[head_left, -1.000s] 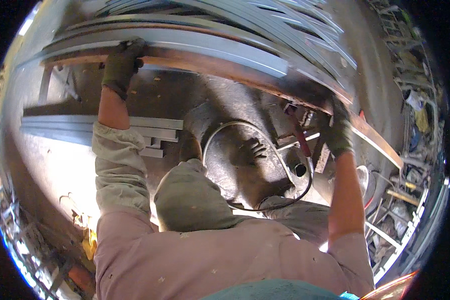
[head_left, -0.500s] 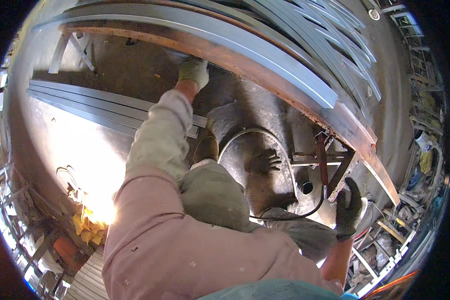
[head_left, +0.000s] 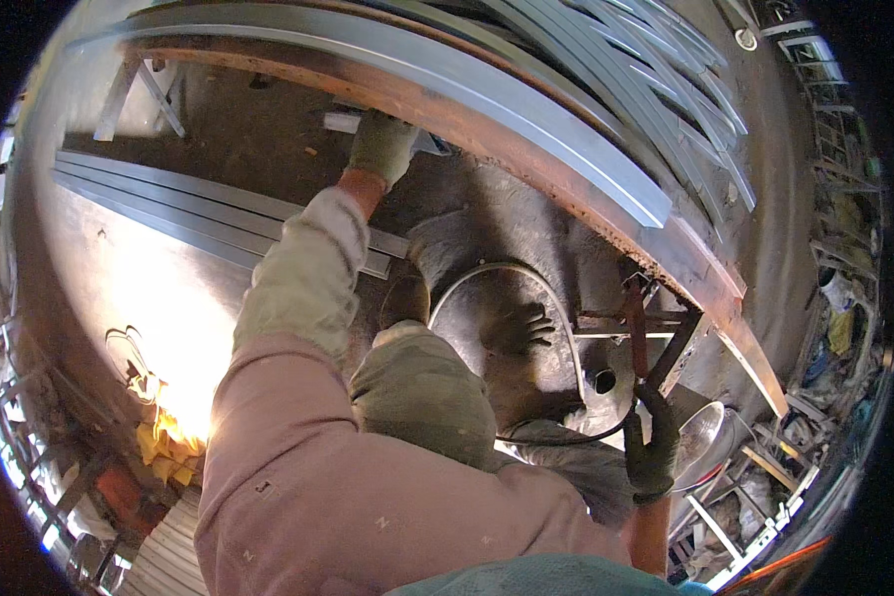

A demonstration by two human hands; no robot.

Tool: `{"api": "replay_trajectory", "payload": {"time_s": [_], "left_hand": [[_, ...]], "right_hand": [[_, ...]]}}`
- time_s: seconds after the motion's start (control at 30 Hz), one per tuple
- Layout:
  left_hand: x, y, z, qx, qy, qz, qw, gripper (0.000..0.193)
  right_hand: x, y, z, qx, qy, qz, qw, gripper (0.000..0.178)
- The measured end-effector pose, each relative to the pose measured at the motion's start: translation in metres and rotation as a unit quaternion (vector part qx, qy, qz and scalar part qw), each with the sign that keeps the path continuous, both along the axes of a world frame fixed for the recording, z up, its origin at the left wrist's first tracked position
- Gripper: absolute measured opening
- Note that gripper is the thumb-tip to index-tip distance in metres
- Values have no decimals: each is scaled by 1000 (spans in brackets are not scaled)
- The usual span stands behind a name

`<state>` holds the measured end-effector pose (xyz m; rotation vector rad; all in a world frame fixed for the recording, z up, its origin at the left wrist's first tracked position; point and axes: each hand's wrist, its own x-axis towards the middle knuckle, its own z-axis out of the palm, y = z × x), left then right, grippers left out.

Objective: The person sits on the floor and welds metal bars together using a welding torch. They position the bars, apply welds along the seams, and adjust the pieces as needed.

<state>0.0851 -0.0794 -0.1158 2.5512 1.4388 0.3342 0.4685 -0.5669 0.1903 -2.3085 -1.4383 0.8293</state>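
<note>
My left hand (head_left: 382, 147), in a grey-green work glove, reaches under the near edge of a rusty steel beam (head_left: 526, 184). Its fingers close round a short grey metal piece (head_left: 343, 122), which shows on both sides of the glove. At the right, my right hand (head_left: 653, 444), in a dark glove, is open with its fingers stretched up. Its fingertips are at the lower end of a red-handled tool (head_left: 636, 323) hanging at the beam's edge. A dark cable runs down from that tool; whether the fingers touch it, I cannot tell.
Long grey metal profiles (head_left: 606, 164) lie along and beyond the beam. Several more profiles (head_left: 199, 204) rest on the floor at left. A pale hose (head_left: 569, 328) curves by my foot. A round pan (head_left: 700, 442) stands beside my right hand. Yellow cloth (head_left: 164, 447) lies lower left.
My right hand has moved left, up to the red-handled tool. The short metal piece now shows beside my left hand, which has shifted slightly left.
</note>
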Motion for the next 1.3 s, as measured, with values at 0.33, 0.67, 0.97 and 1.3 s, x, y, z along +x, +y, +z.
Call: {"api": "replay_trajectory", "payload": {"time_s": [0.33,0.67,0.97,1.3], "left_hand": [[-8,-167,204,-129,-328,-90,932,67],[68,-223,292,-150,-371,-284,871,78],[62,-219,263,-409,-109,-306,853,68],[104,-224,288,-137,-97,-404,899,57]], "right_hand": [[-70,93,9,5,72,134,988,70],[-123,120,-47,128,359,76,921,59],[-73,61,4,125,498,-15,858,52],[-65,78,33,211,-178,187,943,80]]}}
